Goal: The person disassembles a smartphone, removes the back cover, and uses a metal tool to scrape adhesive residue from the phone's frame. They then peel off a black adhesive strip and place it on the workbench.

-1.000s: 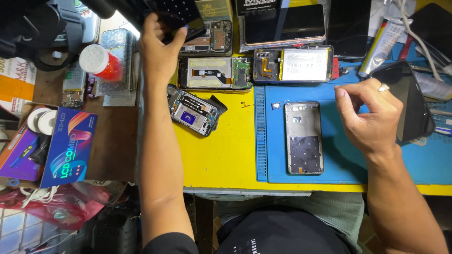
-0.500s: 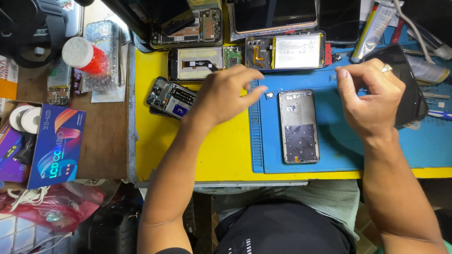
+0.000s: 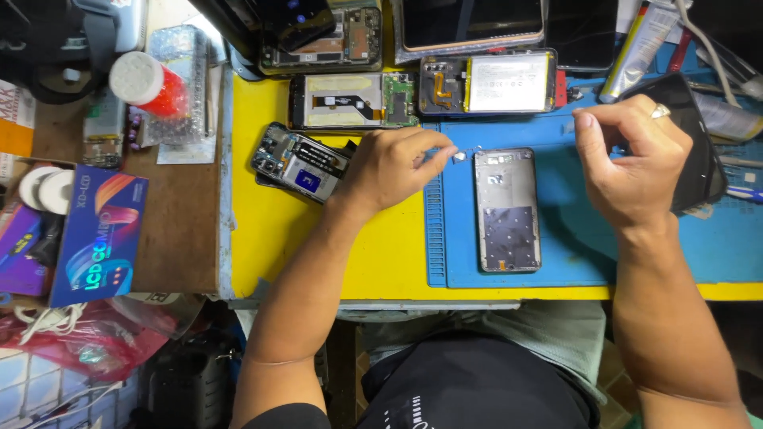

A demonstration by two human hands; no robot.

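Fingertips of the left hand [image 3: 393,163] were pinched together at the edge of the blue work mat [image 3: 636,254], closing on or just touching a small silvery part [image 3: 460,156]; whether the part was truly gripped could not be told. That part lay at about ten o'clock from the stripped phone frame [image 3: 508,210], just beside its upper left corner. The frame lay flat on the mat, long axis running twelve to six, its inner side up and its hollow lower half showing dark.

At two o'clock from the frame, the right hand [image 3: 636,163] hovered with a ring on one finger, thumb and forefinger pressed together near the mat's upper edge; anything held between them was too small to make out. Behind that hand, toward three o'clock, a black phone [image 3: 699,143] lay tilted.

At nine o'clock from the left hand, an opened phone body [image 3: 300,163] rested askew on the yellow table [image 3: 262,230]. At twelve o'clock from the hands, two more opened phones [image 3: 354,101] [image 3: 489,83] lay side by side, one showing a pale battery.

Far toward nine o'clock stood a red container with a white lid [image 3: 143,83], and below it a colourful box [image 3: 99,234] beside rolls of tape [image 3: 44,187].
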